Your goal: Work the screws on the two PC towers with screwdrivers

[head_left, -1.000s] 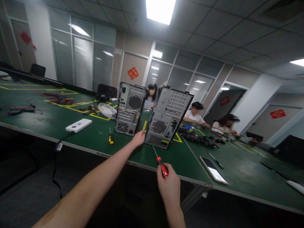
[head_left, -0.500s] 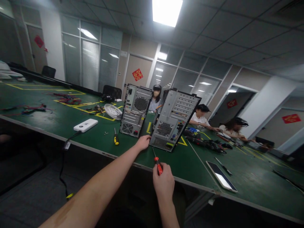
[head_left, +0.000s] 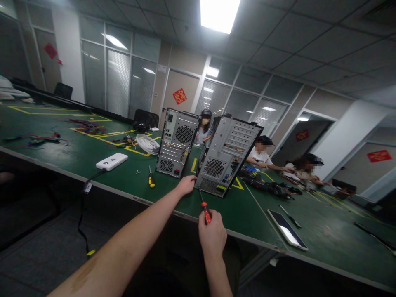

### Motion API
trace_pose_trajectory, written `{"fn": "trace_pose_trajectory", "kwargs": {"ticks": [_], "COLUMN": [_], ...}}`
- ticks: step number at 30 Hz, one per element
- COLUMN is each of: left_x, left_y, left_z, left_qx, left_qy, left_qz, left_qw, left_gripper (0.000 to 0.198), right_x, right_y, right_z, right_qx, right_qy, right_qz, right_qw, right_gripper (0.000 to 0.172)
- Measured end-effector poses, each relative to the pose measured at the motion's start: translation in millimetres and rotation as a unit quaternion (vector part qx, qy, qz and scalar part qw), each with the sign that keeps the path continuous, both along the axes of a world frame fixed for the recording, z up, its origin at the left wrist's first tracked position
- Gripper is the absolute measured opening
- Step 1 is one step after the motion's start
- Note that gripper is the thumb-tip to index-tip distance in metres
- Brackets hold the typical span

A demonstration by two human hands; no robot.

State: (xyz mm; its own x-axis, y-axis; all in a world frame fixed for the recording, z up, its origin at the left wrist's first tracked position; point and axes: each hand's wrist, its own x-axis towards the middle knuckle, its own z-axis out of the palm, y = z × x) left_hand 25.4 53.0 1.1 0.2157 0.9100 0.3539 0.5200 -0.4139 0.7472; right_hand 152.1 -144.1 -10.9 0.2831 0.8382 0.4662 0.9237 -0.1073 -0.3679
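Two computer cases stand upright on the green table [head_left: 130, 181], their rear panels towards me. My left hand [head_left: 186, 185] grips the lower left edge of the right computer case [head_left: 213, 181]; some of its fingers are hidden. My right hand [head_left: 213, 233] is closed around the red and black handle of a screwdriver [head_left: 205, 212]. The thin shaft reaches up to the case's bottom left corner, where the tip appears to touch. To the left is the other computer case [head_left: 176, 144]. In front of it lies a yellow and black screwdriver [head_left: 151, 180].
Small screws [head_left: 138, 172] lie beside a white power bank [head_left: 111, 161] with a cable hanging off the table. A phone [head_left: 286, 229] and a thin tool [head_left: 290, 216] lie at right. Black cables [head_left: 272, 187] sit behind. Several people work across the table.
The screwdriver and my right hand have shifted up very slightly at the case's bottom corner. My left hand keeps its place on the case.
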Motion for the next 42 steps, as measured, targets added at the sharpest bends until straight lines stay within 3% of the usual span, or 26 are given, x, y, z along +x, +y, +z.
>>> {"fn": "trace_pose_trajectory", "kwargs": {"ticks": [42], "left_x": [0.0], "left_y": [2.6], "left_z": [-3.2], "left_qx": [-0.011], "left_qy": [-0.030], "left_qz": [-0.012], "left_qw": [0.999], "left_gripper": [0.041], "right_x": [-1.0], "right_y": [0.4], "right_z": [1.7], "right_qx": [-0.001], "right_qy": [-0.007], "right_qz": [-0.005], "right_qw": [1.000], "right_gripper": [0.023]}}
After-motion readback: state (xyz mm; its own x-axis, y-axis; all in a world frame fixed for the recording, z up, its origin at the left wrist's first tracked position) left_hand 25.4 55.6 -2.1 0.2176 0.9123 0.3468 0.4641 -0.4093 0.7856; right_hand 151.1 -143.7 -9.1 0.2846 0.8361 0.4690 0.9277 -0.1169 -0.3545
